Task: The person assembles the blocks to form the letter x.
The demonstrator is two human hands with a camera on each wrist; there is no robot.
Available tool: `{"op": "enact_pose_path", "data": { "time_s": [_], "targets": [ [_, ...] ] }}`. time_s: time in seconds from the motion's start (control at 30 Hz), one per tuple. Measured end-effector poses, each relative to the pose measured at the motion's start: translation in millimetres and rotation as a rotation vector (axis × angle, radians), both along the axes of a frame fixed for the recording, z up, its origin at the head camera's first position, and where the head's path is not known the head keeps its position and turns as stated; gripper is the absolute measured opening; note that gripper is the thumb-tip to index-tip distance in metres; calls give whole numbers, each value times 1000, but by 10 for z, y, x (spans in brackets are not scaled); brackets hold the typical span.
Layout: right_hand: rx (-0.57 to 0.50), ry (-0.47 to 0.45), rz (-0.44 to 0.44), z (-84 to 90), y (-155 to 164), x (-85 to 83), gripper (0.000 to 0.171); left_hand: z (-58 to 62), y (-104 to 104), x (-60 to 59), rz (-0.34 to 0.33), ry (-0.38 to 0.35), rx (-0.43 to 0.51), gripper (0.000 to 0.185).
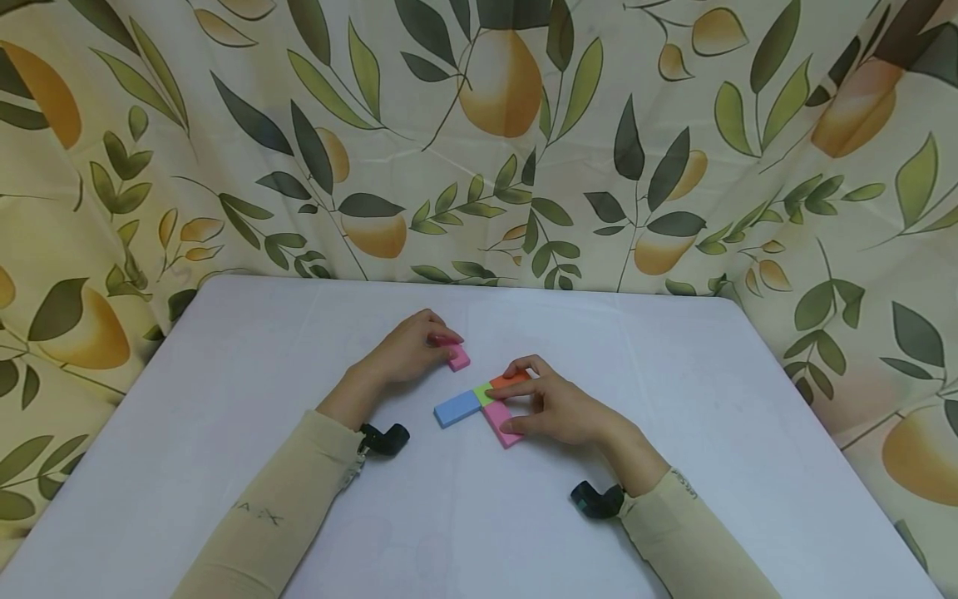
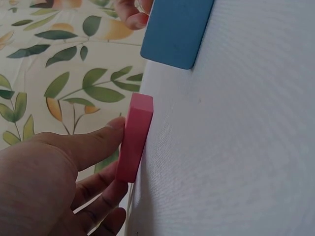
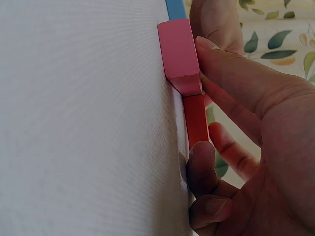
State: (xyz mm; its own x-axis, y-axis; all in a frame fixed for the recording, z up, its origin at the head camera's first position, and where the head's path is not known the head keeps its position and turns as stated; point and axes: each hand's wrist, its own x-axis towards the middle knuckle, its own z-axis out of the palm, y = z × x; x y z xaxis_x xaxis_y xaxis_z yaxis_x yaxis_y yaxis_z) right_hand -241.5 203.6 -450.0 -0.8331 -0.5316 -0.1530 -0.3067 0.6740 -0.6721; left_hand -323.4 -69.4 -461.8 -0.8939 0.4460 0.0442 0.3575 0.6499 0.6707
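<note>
My left hand [image 1: 407,345] pinches a small pink block [image 1: 459,357] between thumb and fingers; whether it touches the table I cannot tell. To its right and nearer, several flat blocks lie against one another: a blue block [image 1: 457,408], a small green block [image 1: 482,393], an orange-red block [image 1: 510,380] and a second pink block [image 1: 501,425]. Over these my right hand [image 1: 565,408] lies with bent fingers, holding the joined blocks. Its thumb is on the second pink block, a finger reaches the green one, and other fingertips bend at the orange-red block [image 3: 197,120].
A white-covered table [image 1: 449,516] carries the blocks. Behind it hangs a leaf-and-fruit patterned curtain [image 1: 479,208]. Black wrist devices, one on the left [image 1: 385,440] and one on the right [image 1: 599,500], jut out beside the sleeves.
</note>
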Motion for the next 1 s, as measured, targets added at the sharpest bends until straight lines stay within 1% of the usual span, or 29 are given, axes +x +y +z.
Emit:
{"op": "enact_pose_path", "data": {
  "time_s": [0.4,0.83,1.0],
  "targets": [
    [-4,-2,1,-2,0,2,48,1,4,12,-10,-17,-1,23],
    [9,-7,-3,13,-6,6,48,-8,-7,4,-45,21,2,21],
    [7,-5,-4,19,-12,7,48,-15,0,-4,-40,6,8,21]
  ]
}}
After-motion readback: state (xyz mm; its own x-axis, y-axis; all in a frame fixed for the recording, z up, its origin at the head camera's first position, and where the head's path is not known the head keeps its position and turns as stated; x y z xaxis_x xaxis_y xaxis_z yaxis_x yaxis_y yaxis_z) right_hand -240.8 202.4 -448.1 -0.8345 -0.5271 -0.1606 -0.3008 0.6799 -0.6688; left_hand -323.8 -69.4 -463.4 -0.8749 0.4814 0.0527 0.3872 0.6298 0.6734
